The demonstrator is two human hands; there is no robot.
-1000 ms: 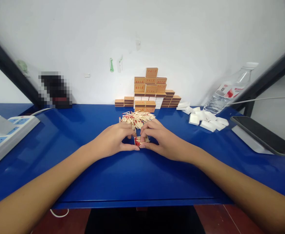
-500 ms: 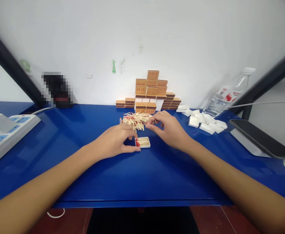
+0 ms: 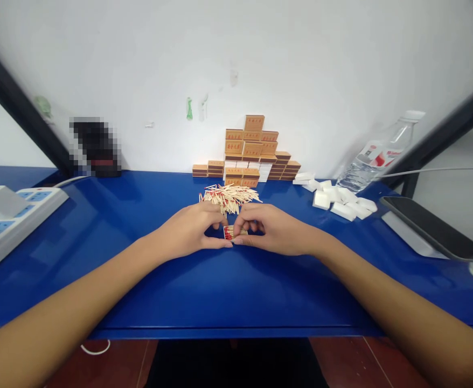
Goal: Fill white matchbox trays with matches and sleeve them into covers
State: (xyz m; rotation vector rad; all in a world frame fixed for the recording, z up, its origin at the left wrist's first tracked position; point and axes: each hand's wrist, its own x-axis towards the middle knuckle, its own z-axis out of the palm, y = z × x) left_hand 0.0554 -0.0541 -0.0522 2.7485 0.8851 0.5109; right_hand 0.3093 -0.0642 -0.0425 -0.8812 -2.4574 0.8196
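Here's the surface (image 3: 236, 302), glossy blue, spreading wide around the fingers (image 3: 217, 217) and running back to a pale wall (image 3: 139, 64) with a few smears on it; red-brown floor (image 3: 111, 372) shows below the near edge. Well left of the fingers sits a power strip (image 3: 38, 207); well right, a dark phone (image 3: 434, 226) propped on something white, with a clear bottle (image 3: 380, 153) leaning behind it. Between bottle and fingers, a scatter of white pieces (image 3: 343, 210). Straight beyond the fingers, orange-brown boxes (image 3: 252, 148) climb in steps against the wall (quite the little tower!).

And now the tray (image 3: 225, 233): small, white, shallow, on the surface right between the two sets of fingers. Matches (image 3: 229, 231) lie in it, red heads towards the left fingers, the far end of the row partly covered. Just past the fingers, a loose heap (image 3: 230, 198) of more.

The left hand (image 3: 192, 226) pinches the tray's left end, thumb at the near edge, fingertips at the far one. The right hand (image 3: 280, 229) comes over the other end, fingers curled, thumb close below them; whether they grip a match, I can't tell.
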